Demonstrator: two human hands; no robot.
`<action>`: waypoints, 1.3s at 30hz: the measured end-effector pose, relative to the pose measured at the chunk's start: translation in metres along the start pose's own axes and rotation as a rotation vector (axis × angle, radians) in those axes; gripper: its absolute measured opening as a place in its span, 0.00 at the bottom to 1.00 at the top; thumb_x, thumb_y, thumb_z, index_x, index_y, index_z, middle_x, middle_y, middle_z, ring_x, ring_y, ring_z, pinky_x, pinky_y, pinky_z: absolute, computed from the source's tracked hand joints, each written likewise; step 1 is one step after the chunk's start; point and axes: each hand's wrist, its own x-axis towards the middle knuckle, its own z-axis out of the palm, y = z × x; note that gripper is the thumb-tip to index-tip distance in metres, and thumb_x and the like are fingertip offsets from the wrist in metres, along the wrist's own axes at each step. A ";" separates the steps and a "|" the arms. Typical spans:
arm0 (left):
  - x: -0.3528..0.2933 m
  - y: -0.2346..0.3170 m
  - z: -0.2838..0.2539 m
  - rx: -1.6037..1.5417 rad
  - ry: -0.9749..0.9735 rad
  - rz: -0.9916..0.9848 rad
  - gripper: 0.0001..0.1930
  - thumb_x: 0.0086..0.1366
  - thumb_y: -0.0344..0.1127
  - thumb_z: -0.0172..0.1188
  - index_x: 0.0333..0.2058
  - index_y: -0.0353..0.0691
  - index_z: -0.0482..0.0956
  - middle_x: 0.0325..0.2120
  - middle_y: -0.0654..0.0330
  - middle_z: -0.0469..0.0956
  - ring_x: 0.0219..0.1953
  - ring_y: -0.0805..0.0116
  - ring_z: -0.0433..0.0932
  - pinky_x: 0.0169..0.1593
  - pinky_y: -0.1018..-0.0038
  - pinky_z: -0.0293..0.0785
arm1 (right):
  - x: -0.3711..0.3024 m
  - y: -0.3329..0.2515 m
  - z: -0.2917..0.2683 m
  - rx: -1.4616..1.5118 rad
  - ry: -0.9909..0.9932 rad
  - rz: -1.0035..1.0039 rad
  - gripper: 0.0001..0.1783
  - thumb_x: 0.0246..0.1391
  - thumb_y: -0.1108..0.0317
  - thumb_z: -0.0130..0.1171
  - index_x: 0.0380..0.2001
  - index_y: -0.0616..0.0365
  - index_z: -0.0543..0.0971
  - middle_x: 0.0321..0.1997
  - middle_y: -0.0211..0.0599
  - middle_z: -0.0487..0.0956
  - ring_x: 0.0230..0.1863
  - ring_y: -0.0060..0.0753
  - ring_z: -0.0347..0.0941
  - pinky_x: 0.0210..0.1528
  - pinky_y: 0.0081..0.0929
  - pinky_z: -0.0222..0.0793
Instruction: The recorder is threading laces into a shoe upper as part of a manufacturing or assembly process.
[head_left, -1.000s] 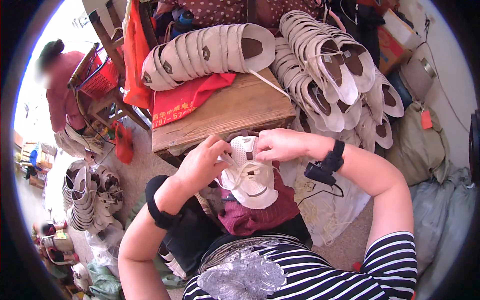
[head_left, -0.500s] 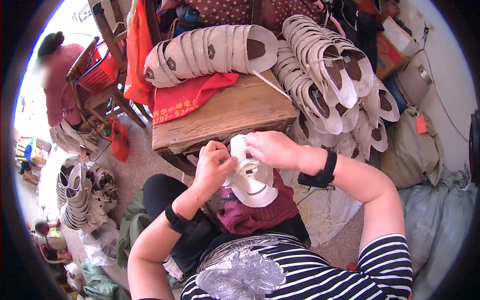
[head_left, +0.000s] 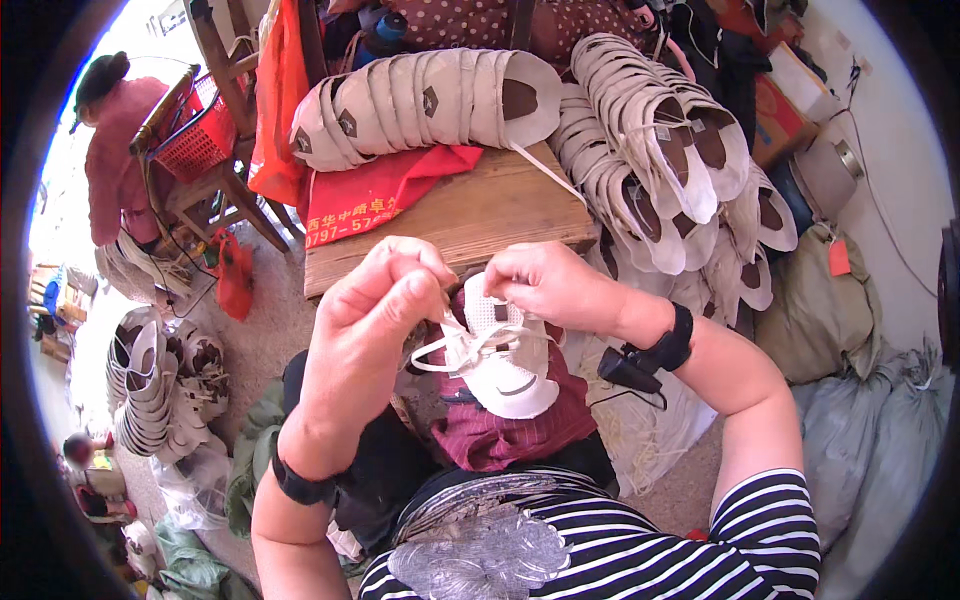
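Observation:
A white shoe upper (head_left: 513,388) lies over the maroon cloth on my lap, its rounded toe end toward me. White shoelace (head_left: 430,352) runs across its middle and bows out in a loop on the left. My left hand (head_left: 375,312) is raised at the upper's left side, thumb and fingers pinched on the lace. At the far end of the upper, my right hand (head_left: 560,287) is closed, its fingertips gripping the edge by the perforated tongue. Whether lace is also between those fingertips is hidden.
Ahead stands a wooden stool (head_left: 450,225) bearing a red cloth bag (head_left: 385,195) and a nested row of shoe uppers (head_left: 425,105). More stacked uppers (head_left: 660,150) stand to the right, near full sacks (head_left: 835,300). At far left are another person (head_left: 125,150) and more uppers (head_left: 145,385).
My left hand has lifted away from the upper, up and to the left, drawing lace with it. A lace loop now shows at the left. My right hand has shifted slightly.

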 end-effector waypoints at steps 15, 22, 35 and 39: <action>0.022 -0.114 -0.030 1.150 0.093 -0.101 0.17 0.54 0.44 0.70 0.32 0.37 0.81 0.36 0.49 0.73 0.40 0.51 0.75 0.42 0.62 0.73 | -0.014 0.021 0.029 -0.648 0.174 -0.136 0.06 0.47 0.72 0.58 0.32 0.55 0.76 0.34 0.41 0.72 0.42 0.48 0.72 0.42 0.41 0.71; 0.010 -0.130 -0.044 0.900 0.189 -0.150 0.14 0.56 0.42 0.69 0.33 0.36 0.83 0.29 0.57 0.72 0.31 0.66 0.74 0.35 0.71 0.71 | -0.025 0.018 0.038 -0.412 0.166 0.034 0.05 0.50 0.70 0.58 0.32 0.52 0.75 0.33 0.40 0.72 0.37 0.47 0.74 0.38 0.43 0.71; -0.021 -0.117 -0.006 1.048 0.200 0.040 0.16 0.56 0.31 0.66 0.43 0.40 0.73 0.38 0.54 0.68 0.31 0.60 0.73 0.36 0.64 0.74 | -0.025 0.023 0.052 -0.268 0.174 0.055 0.06 0.54 0.67 0.55 0.34 0.57 0.74 0.36 0.46 0.76 0.38 0.54 0.75 0.39 0.47 0.72; -0.022 -0.112 -0.006 1.146 0.130 -0.034 0.10 0.58 0.34 0.64 0.37 0.41 0.76 0.37 0.53 0.69 0.35 0.56 0.77 0.38 0.64 0.75 | -0.023 0.023 0.057 -0.223 0.314 0.097 0.07 0.55 0.67 0.56 0.36 0.57 0.73 0.37 0.46 0.77 0.38 0.54 0.76 0.38 0.47 0.72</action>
